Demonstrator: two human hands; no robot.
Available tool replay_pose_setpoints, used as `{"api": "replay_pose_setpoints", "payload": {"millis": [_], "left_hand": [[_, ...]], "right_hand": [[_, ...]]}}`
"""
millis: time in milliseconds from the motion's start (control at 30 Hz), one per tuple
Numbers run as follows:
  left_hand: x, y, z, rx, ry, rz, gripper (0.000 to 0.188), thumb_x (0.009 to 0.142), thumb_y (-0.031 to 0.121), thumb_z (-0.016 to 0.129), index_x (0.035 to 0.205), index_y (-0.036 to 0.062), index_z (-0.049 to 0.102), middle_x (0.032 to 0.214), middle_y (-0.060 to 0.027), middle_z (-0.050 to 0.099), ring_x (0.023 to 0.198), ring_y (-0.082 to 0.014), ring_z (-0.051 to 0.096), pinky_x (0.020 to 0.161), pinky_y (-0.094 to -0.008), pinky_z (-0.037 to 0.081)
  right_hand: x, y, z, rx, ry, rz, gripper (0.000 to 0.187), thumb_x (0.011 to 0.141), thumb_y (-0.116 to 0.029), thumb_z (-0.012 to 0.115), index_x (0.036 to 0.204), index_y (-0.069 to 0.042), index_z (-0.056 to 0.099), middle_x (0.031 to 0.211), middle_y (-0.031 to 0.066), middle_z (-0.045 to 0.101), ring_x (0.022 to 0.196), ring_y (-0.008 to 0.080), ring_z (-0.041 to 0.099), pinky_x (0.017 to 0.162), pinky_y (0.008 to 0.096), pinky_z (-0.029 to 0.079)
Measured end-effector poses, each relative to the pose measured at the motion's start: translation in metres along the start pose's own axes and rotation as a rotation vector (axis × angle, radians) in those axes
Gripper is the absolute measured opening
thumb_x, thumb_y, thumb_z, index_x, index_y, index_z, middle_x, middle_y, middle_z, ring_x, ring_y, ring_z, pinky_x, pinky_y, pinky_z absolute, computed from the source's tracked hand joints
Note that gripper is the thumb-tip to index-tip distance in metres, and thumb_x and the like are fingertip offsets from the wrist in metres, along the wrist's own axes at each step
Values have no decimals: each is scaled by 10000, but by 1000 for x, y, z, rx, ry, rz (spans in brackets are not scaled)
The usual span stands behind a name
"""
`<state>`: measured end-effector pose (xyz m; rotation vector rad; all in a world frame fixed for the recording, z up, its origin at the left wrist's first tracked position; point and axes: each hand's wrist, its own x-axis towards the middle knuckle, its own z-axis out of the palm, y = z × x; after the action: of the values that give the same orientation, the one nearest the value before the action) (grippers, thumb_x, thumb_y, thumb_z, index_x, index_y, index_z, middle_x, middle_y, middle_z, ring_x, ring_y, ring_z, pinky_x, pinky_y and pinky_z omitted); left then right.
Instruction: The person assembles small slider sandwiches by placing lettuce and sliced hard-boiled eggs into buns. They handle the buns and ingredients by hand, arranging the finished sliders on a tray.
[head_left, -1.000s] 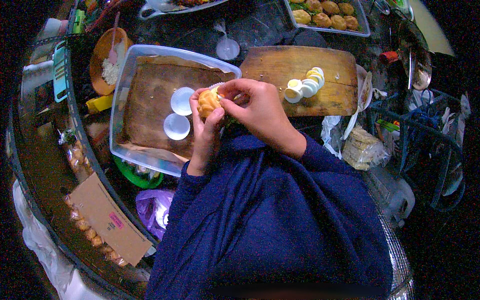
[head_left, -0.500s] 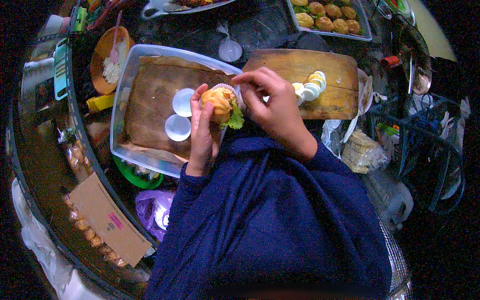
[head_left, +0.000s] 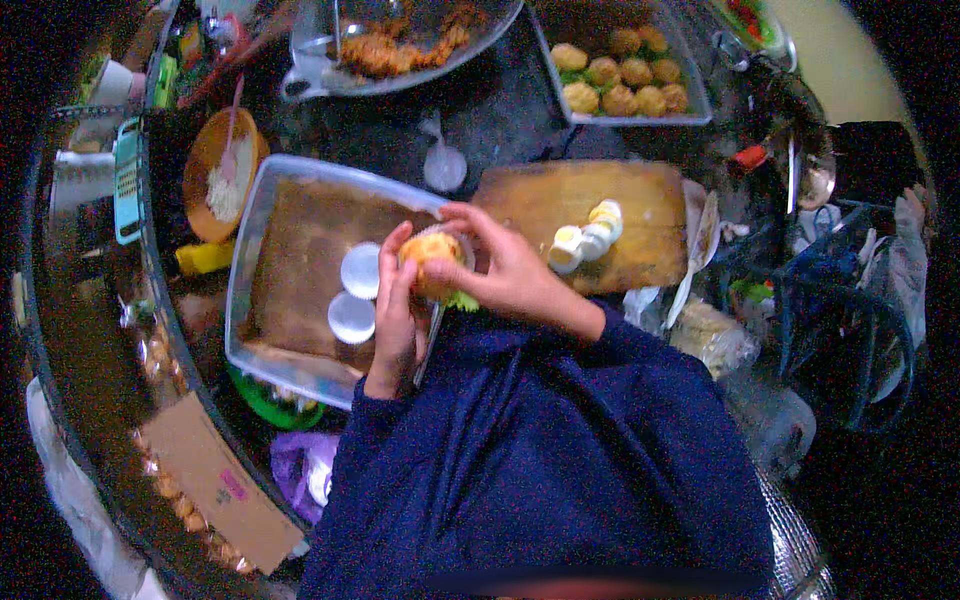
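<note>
In the head view, the left hand [head_left: 396,318] is cupping a golden filled bun [head_left: 432,252] from its left side, its fingers standing up close around it. And here is the right hand [head_left: 510,275], curving in from the other side, its thumb lying across the bun's front and its fingertips resting above, so both are sharing the hold. The bun is sitting right between the two hands, with green lettuce [head_left: 461,300] poking out under the right thumb.

Just left of the left hand, two white paper cups [head_left: 361,270] are lying side by side, nearly touching, inside a clear plastic box [head_left: 240,290], whose near right corner is passing behind that hand. To the right of and beyond the right hand, a wooden chopping board [head_left: 540,200] is carrying a leaning row of boiled egg slices [head_left: 594,238], white rims and yellow middles showing.

Straight ahead of both hands, a small knotted plastic bag [head_left: 445,168] is resting on the dark desk [head_left: 500,120]. Farther ahead, a wok [head_left: 375,90] is holding an orange-brown filling [head_left: 410,50], while ahead and to the right a clear tray [head_left: 640,121] is showing rows of round buns [head_left: 637,72] on greens. Well left of the left hand, an orange bowl [head_left: 200,180] is holding something white and crumbly, a pink spoon [head_left: 233,120] leaning in it.
</note>
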<state>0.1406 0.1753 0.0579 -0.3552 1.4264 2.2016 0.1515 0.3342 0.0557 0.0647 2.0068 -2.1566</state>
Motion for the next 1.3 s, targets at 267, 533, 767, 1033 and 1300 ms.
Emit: {"api": "replay_pose_setpoints", "payload": {"millis": [267,533,767,1033,1300], "left_hand": [[28,13,34,129,-192,163,593,994,384,383,1450,49,206,1435,-131,337,1296,-236,368,1087,-366,278],[75,11,8,476,-176,381,698,954,523,369,1453,52,243,1478,-118,324,1328,-235,328,1019,-360,315],[85,3,-42,563,71,564,539,977,389,349,1328,-16,407,1336,-145,480,1229,-229,447,1008,-349,332],[91,19,-60,627,433,543,442,992,338,342,1248,-3,458,1294,-177,508,1198,-258,477,1000,-371,356],[99,21,-68,631,437,517,385,1001,288,327,1168,-9,505,1237,-197,528,1170,-278,494,1044,-397,340]], "right_hand": [[36,-10,-46,92,-119,117,652,842,-289,721,1343,-22,401,1229,108,556,1125,183,537,953,323,450],[136,-32,-174,496,2,163,442,871,-251,635,1240,-40,513,1132,57,605,1024,163,598,857,300,491],[302,-28,-395,138,268,-267,364,859,-263,672,1132,-42,576,1030,51,630,862,166,638,714,302,548],[438,13,-572,-426,922,-206,900,619,-554,804,1194,84,536,1131,192,627,979,225,633,829,338,516],[441,6,-576,-891,656,68,867,688,-554,758,1273,32,504,1184,166,604,1070,224,589,886,345,474]]}}
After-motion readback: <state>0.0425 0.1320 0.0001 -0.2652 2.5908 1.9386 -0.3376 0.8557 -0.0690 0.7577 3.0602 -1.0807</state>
